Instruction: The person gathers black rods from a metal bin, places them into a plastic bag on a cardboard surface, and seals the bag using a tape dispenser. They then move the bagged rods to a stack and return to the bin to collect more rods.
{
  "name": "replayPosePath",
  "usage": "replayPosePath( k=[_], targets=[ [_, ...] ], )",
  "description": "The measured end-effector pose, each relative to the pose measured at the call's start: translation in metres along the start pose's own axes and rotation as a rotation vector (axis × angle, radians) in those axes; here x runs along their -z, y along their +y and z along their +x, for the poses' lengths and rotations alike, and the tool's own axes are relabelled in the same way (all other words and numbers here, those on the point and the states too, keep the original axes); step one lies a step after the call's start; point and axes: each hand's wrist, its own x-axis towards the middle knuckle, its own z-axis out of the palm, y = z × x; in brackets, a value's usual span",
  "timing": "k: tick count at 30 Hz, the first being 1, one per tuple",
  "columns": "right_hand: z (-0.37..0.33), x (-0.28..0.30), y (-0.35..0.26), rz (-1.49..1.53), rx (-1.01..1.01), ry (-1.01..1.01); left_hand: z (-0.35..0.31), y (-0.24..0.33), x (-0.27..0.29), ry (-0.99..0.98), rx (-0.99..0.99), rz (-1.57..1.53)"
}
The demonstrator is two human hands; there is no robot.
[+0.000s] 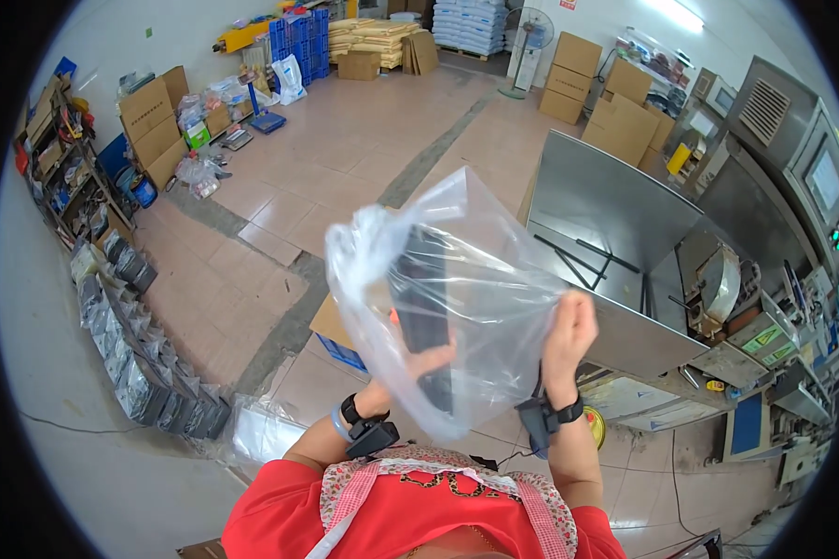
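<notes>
A large clear plastic bag is spread out in front of my chest. Seen through its film, a bundle of long black strips stands nearly upright at the left part of the bag. My left hand is closed around the lower part of the bundle, its thumb lying across the front; film blurs its other fingers. With fingers pinched together, my right hand grips the right edge of the bag and pulls it taut. The bag's upper left side is bunched and smeared by motion.
A steel bin with several loose black sticks stands at the right, beside a machine. Several grey wrapped packs line the left wall. Behind the bag is a cardboard box above a blue crate.
</notes>
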Motion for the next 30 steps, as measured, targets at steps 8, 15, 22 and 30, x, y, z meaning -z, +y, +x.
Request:
replayPosePath(
  k=[8,15,22,30],
  targets=[
    [-0.009,-0.02,0.02,-0.365,0.192,-0.355,0.017,0.012,-0.001,-0.01,-0.033,-0.247],
    [-0.041,0.009,-0.009,-0.118,0.321,-0.709,0.035,0.045,0.015,0.214,-0.199,-0.331],
    [-0.069,-0.019,0.014,0.201,-0.304,-0.757,0.045,0.052,0.031,0.369,-0.209,-0.573],
    [-0.095,-0.026,0.013,0.101,-0.065,-0.831,0.076,0.017,0.097,0.804,-0.32,0.369]
  ],
)
